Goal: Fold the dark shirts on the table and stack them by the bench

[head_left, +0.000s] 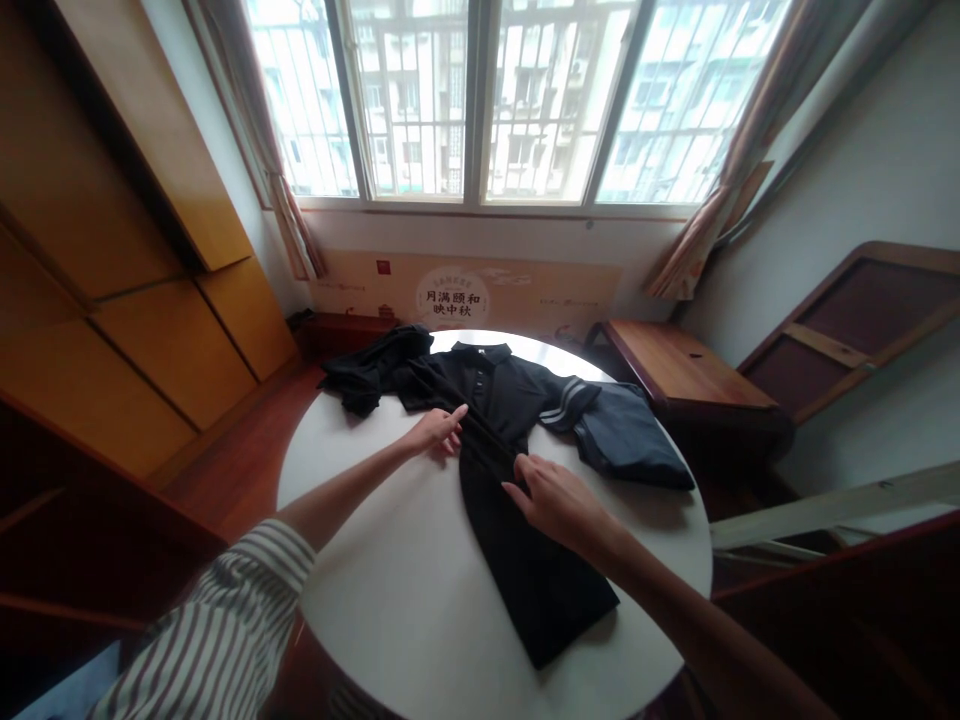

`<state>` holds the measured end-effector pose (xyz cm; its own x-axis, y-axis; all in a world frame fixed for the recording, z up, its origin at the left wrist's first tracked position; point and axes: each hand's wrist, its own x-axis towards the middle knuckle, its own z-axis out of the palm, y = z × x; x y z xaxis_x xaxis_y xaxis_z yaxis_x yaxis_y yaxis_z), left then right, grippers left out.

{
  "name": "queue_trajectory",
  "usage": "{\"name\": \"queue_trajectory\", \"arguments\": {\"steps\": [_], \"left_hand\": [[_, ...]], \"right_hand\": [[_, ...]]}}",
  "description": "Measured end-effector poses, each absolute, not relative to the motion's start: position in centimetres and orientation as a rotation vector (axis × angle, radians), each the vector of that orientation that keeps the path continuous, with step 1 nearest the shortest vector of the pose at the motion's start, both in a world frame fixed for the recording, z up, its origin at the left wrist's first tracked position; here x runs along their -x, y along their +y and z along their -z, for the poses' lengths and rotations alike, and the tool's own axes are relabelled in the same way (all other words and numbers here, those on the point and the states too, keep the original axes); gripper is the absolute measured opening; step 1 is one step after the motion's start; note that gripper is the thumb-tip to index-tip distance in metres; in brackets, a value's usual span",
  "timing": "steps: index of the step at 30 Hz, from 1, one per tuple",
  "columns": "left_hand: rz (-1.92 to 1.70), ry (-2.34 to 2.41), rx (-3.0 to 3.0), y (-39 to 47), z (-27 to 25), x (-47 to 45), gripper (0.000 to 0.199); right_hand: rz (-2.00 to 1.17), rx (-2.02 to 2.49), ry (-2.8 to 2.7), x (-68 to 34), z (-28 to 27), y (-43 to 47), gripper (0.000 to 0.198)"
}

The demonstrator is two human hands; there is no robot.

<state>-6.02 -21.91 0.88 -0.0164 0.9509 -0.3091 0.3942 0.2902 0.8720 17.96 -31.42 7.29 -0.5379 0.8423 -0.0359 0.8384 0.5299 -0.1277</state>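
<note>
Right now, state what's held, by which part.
The black shirt: as seen, right hand pinches its right side midway; left hand touches its left edge, grip unclear.

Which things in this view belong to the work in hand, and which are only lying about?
In the work:
black collared shirt, held by left hand and right hand
white round table beneath

Lying about:
crumpled black cloth
folded dark blue garment

Overexposed window [480, 105], dim lower corners, stretched edges
</note>
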Motion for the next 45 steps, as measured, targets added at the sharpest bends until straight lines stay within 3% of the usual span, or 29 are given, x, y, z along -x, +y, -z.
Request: {"name": "queue_trajectory", "arguments": {"steps": [2,5,10,16,22,24,28,31,34,38,41,45], "left_hand": [[-0.703,1.618,-1.283,-21.8,-0.8,5.7,0.064],[-0.74,1.658,-1.404,-22.0,-0.3,5.4,0.059],[-0.926,1.547,-1.325,-22.4,0.1,4.7,0.028],[-1.234,1.273,-1.224,-23.6,-2.3,5.5,0.015],[-1.513,1.22,-1.076,-26.1,-5.3,11.4,0.029],[-1.413,1.393,-1.053,-27.3,-5.4,13.0,0.035],[-0.878,1.644,-1.101,-30.0,-4.0,13.6,0.064],[-0.76,1.575,-1.285,-31.5,-2.5,12.2,0.09],[-0.778,1.556,-1.58,-32.0,-1.4,10.2,0.077],[-0.866,1.528,-1.873,-31.9,-1.3,8.9,0.035],[-1.053,1.465,-1.76,-32.1,-2.0,9.4,0.037],[-1.108,1.279,-1.367,-33.3,-2.7,10.4,0.056]], "right_hand": [[-0.107,1.613,-2.676,-18.2,-6.6,-30.9,0.047],[-0.202,1.782,-2.708,-19.7,-5.3,-30.5,0.07],[-0.613,1.748,-2.686,-21.1,-4.9,-31.9,0.072],[-0.464,1.61,-2.607,-20.0,-7.1,-34.1,0.07],[-0.816,1.135,-2.453,-20.6,-9.4,-35.1,0.053],[-0.877,1.089,-2.464,-21.0,-9.1,-34.6,0.049],[-0.718,1.112,-2.503,-20.7,-6.7,-32.4,0.05],[-0.573,1.134,-2.583,-19.4,-4.9,-30.7,0.059],[-0.453,1.067,-2.771,-17.6,-4.1,-29.9,0.071],[-0.373,0.962,-2.975,-16.1,-4.2,-29.5,0.051],[-0.373,0.944,-2.952,-17.0,-4.7,-29.2,0.021],[-0.358,0.91,-2.808,-19.1,-5.4,-29.1,0.013]]}}
